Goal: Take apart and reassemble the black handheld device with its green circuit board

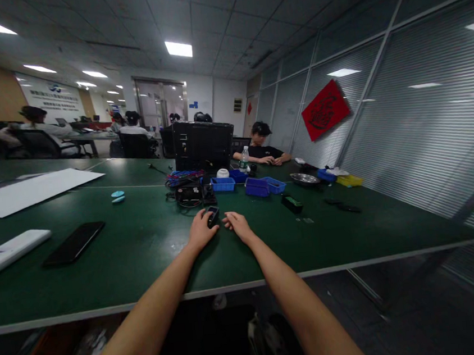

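My left hand (201, 229) rests on the green table (145, 272), its fingers and thumb around a small dark device (213, 216) with a screen. Just right of that device is my right hand (236, 222), its fingers curled; whether they pinch something small is too hard to see. Behind the hands sits a black power unit (188, 195) with cables. Blue bins (223, 184) stand beyond, near a white round object (222, 173). To the right is a black box (292, 203) with green contents.
A black phone-like slab (74, 243), a white long case (12, 253) and white sheets (30, 190) lie left. A monitor (204, 145) and bottle (244, 158) stand at the back. A person (261, 146) sits across the table. A metal dish (305, 179) is at right.
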`<state>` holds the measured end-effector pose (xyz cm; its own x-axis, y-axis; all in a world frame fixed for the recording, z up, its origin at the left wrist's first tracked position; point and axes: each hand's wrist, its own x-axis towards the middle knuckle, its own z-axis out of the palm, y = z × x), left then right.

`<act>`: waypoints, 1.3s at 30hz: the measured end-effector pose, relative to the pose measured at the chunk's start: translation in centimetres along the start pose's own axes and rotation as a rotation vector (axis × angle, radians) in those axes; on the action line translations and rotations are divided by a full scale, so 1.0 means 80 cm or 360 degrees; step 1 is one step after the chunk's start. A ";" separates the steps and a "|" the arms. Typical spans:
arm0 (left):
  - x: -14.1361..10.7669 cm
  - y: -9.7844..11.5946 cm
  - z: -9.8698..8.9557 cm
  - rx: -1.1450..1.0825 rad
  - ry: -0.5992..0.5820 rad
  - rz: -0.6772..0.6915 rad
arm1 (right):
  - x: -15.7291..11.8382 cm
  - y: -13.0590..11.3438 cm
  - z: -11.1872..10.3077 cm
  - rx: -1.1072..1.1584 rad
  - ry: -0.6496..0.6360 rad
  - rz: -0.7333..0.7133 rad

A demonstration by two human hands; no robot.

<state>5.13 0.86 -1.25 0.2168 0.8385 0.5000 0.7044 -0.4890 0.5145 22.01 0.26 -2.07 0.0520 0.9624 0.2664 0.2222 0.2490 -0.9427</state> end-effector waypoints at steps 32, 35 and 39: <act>-0.030 -0.182 -0.198 0.0554 0.0444 -0.0940 | 0.005 0.005 -0.016 0.0170 0.0058 0.0056; -0.029 -0.182 -0.197 0.0550 0.0550 -0.1076 | 0.004 0.003 -0.016 0.0161 0.0055 0.0041; -0.029 -0.182 -0.201 0.0507 0.0515 -0.1155 | 0.002 0.000 -0.016 0.0145 0.0046 0.0053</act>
<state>-16.47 2.15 1.32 -0.5309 0.7840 0.3216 0.7610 0.2741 0.5881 23.26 0.31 -1.76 0.0865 0.9671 0.2394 0.1304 0.2272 -0.9651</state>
